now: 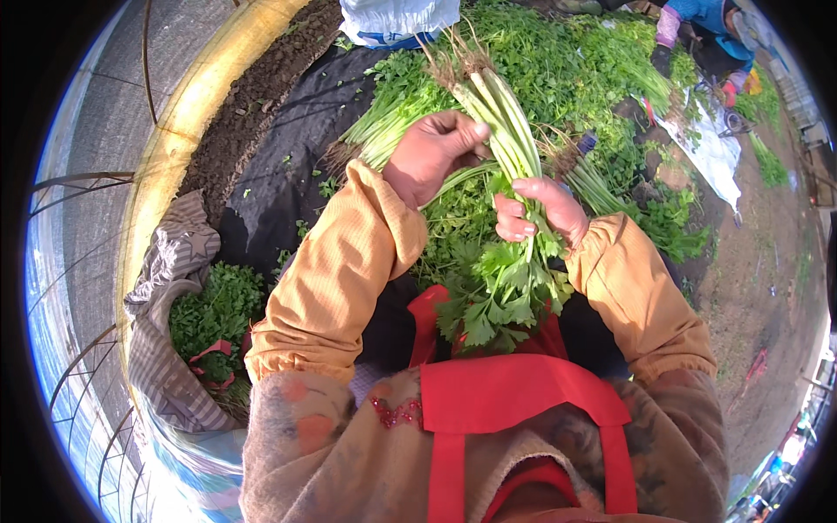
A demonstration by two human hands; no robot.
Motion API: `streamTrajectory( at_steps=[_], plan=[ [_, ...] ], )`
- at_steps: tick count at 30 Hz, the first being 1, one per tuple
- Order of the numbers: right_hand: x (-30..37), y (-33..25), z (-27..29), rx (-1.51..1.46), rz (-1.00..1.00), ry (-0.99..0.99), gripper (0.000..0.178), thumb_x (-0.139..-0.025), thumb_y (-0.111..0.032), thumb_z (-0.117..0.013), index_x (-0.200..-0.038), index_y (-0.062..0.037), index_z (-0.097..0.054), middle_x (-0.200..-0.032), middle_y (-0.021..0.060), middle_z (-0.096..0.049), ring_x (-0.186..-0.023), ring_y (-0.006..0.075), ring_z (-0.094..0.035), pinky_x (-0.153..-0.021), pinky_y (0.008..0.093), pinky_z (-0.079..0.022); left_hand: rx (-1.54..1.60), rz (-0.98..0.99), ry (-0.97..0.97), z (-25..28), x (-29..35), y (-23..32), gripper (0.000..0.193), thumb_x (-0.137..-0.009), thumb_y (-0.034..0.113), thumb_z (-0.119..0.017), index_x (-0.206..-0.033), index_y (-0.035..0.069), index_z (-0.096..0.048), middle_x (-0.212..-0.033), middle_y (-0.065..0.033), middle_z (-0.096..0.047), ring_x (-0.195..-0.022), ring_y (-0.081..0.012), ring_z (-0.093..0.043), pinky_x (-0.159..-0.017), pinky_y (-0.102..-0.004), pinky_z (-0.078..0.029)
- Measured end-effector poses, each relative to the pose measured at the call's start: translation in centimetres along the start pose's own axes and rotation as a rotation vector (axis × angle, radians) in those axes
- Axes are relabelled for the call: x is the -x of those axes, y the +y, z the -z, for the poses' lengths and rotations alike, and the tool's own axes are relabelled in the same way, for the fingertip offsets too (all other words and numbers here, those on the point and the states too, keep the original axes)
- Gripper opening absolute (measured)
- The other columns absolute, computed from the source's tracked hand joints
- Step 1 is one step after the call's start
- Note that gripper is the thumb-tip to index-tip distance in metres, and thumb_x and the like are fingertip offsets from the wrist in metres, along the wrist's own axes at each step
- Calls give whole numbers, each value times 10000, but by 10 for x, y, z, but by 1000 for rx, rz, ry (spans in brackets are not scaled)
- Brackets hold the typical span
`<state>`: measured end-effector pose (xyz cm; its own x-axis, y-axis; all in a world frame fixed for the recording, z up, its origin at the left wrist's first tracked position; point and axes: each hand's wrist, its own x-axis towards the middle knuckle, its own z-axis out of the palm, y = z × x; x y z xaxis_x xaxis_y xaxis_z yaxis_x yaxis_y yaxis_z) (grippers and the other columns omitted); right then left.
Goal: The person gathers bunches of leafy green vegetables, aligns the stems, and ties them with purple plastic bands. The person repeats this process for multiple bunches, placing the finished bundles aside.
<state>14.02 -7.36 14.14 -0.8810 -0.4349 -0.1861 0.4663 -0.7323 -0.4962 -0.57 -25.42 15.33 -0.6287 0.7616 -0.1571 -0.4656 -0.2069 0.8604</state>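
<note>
A bunch of celery (pixel 504 118) slants in front of me, its brown roots at the far end and its leaves hanging toward my lap. My right hand (pixel 545 209) is closed round the stalks just above the leaves. Higher up on the left, my left hand (pixel 443 152) has thumb and fingers pinched together at the edge of the stalks; its fingertips are partly hidden. Under and beyond both hands spreads a large heap of celery (pixel 558 78). Another celery bunch (pixel 597 187) with roots lies just right of my right hand.
To my left, a striped cloth sack (pixel 179 349) holds leafy greens (pixel 218 309). A white bag (pixel 397 19) stands at the far side by black sheeting (pixel 292 139). At far right a co-worker (pixel 711 26) bends near a white sheet (pixel 706 157). A metal-framed mesh wall (pixel 96 131) curves along the left.
</note>
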Motion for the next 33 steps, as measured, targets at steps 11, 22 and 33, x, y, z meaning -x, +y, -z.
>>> streamTrajectory(
  at_steps=[11, 22, 33],
  plan=[
    [1, 0, 3, -129, -8, 15, 265, -1056, -353, -472, -1183, -131, -542, -822, 71, -584, -502, 119, -476, -553, 290, -413, -362, 18, -44, -22, 12, -24, 280, -963, 306, -761, -959, 40, -673, -892, 1, -654, -844, -91, -560, -792, -272, -462],
    [2, -4, 2, -37, 0, 127, 289, -1031, -344, -527, -1127, -72, -548, -841, 135, -633, -544, 183, -529, -613, 360, -468, -265, 66, 151, -26, 14, -2, 462, -1020, 414, -654, -1155, -28, -645, -982, -90, -702, -935, -190, -678, -899, -351, -550],
    [2, -10, -2, 219, 32, 270, 375, -1000, -311, -607, -1132, 38, -642, -849, 109, -683, -608, 154, -638, -543, 283, -515, 16, 53, 23, 8, 8, 9, 373, -1028, 129, -622, -1346, -49, -542, -1274, -178, -662, -1121, -309, -688, -966, -479, -590]
  ],
)
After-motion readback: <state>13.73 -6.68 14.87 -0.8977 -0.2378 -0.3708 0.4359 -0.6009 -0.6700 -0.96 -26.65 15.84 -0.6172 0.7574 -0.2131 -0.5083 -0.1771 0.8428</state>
